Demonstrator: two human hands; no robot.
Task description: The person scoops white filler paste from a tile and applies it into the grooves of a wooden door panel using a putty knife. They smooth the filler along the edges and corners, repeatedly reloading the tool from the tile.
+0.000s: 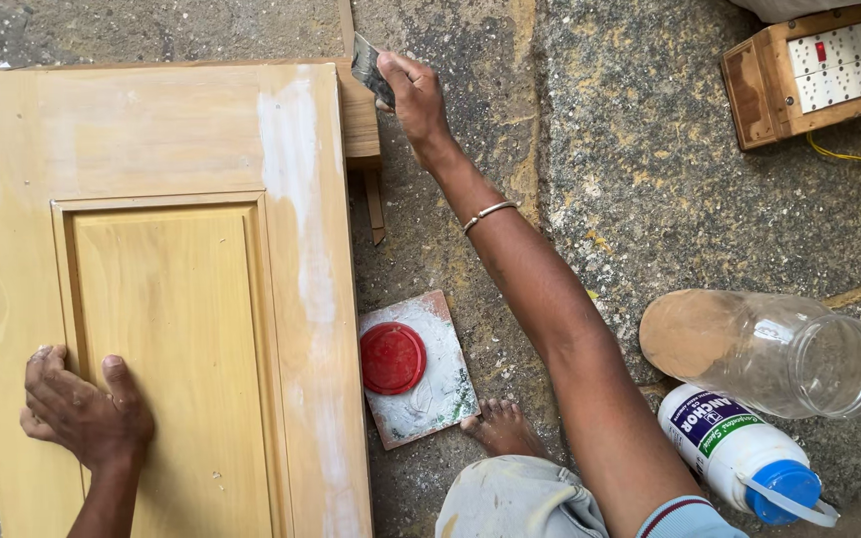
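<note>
One door panel (161,289), one red lid (393,358), two jars (764,351).

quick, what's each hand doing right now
Left hand: open, resting flat on the wooden door panel, holding nothing.
Right hand: closed around a putty knife at the panel's top edge.

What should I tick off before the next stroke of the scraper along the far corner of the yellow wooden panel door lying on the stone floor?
1. Left hand flat on the yellow wooden panel door, steadying it: ok.
2. Right hand gripping the metal scraper: ok.
3. Scraper blade at the door's far right corner: ok.
4. Filler on the blade: cannot tell.
5. White filler streak smoothed along the right stile: not ok, patchy.
6. Smeared square mixing tile with red lid beside the door, within reach: ok.
</note>
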